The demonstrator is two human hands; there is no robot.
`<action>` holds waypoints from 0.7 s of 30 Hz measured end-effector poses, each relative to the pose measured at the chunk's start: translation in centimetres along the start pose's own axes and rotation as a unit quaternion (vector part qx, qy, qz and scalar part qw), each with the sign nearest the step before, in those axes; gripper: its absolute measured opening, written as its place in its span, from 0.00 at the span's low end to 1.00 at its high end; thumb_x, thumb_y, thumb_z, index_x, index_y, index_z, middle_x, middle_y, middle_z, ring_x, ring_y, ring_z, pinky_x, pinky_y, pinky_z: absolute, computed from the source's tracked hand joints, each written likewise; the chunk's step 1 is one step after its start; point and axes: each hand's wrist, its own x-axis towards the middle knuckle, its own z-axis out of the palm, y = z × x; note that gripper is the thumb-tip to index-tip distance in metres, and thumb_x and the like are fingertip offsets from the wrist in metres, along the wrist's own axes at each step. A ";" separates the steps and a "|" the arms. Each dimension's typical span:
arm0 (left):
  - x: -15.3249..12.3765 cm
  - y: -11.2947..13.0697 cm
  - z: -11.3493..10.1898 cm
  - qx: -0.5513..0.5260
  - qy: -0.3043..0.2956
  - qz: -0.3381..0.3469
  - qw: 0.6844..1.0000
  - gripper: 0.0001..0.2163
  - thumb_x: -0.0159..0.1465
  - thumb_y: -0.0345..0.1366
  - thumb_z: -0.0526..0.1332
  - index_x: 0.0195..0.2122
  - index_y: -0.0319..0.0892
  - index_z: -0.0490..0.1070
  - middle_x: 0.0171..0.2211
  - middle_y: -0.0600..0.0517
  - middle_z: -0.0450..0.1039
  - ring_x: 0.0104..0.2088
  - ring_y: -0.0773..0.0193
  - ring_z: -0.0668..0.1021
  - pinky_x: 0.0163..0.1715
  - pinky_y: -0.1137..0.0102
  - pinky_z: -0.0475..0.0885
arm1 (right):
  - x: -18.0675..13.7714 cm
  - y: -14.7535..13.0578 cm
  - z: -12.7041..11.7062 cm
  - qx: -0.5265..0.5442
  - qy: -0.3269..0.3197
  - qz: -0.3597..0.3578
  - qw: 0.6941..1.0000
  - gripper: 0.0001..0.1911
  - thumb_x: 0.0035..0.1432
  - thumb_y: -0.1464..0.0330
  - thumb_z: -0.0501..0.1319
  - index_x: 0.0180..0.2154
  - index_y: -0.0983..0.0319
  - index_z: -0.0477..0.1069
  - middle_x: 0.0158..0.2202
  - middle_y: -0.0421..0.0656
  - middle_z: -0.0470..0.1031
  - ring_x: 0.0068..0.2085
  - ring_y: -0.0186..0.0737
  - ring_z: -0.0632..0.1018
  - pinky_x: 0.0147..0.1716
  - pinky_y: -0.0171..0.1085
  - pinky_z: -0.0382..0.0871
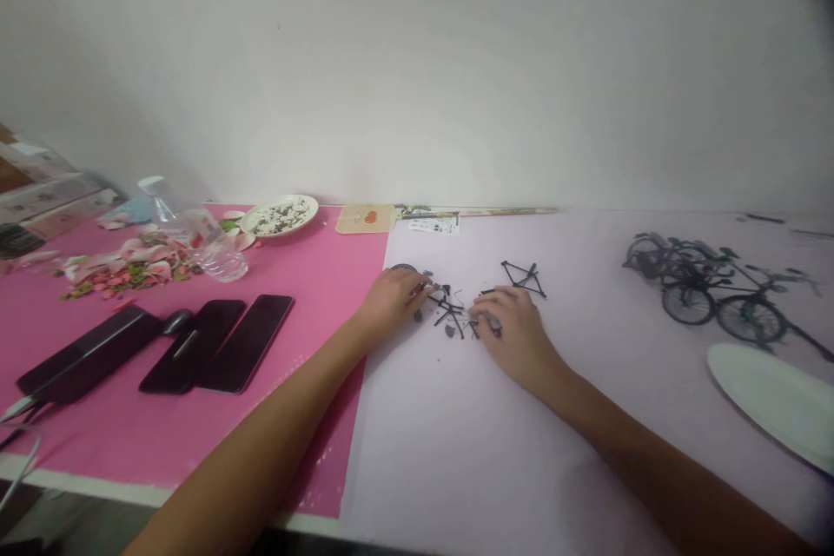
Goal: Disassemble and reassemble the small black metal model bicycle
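Black bicycle parts (448,307) lie between the left hand (389,302) and right hand (514,328). Whether either grip clamps anything is unclear.

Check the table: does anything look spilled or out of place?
Possibly spilled: pinkish petal-like pieces lie heaped loose on the pink surface beside the clear bottle, with no dish visible under them.

Phones (246,343) left — bicycles (724,290) right — parts (449,307) between.
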 end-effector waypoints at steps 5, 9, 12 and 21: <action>0.0 0.0 0.1 -0.001 0.003 0.003 1.000 0.12 0.75 0.41 0.57 0.47 0.43 0.79 0.40 0.47 0.80 0.41 0.57 0.80 0.46 0.62 0.71 | 0.1 -0.2 -0.7 -0.049 -0.001 0.013 0.999 0.11 0.64 0.71 0.58 0.40 0.59 0.81 0.46 0.45 0.83 0.60 0.60 0.69 0.58 0.58 0.65; 0.0 -0.1 0.1 0.000 0.004 0.003 1.000 0.12 0.74 0.41 0.57 0.47 0.43 0.79 0.40 0.46 0.80 0.41 0.56 0.80 0.46 0.61 0.71 | 0.1 -0.2 -0.7 -0.044 0.003 0.017 0.999 0.10 0.64 0.71 0.59 0.43 0.59 0.79 0.45 0.47 0.83 0.61 0.61 0.69 0.57 0.59 0.67; 0.0 -0.2 0.2 -0.002 0.007 0.004 1.000 0.12 0.74 0.41 0.57 0.48 0.42 0.79 0.40 0.47 0.80 0.41 0.56 0.80 0.46 0.61 0.70 | 0.1 -0.2 -0.5 -0.031 0.002 0.004 1.000 0.10 0.64 0.71 0.59 0.39 0.59 0.79 0.45 0.46 0.83 0.61 0.61 0.69 0.57 0.59 0.67; 0.0 0.1 0.0 -0.005 0.007 0.005 1.000 0.12 0.74 0.41 0.58 0.47 0.41 0.79 0.39 0.46 0.80 0.40 0.56 0.80 0.44 0.62 0.70 | 0.2 -0.3 -0.6 0.002 -0.008 -0.038 0.999 0.11 0.67 0.70 0.59 0.39 0.59 0.82 0.45 0.48 0.82 0.60 0.59 0.71 0.56 0.58 0.70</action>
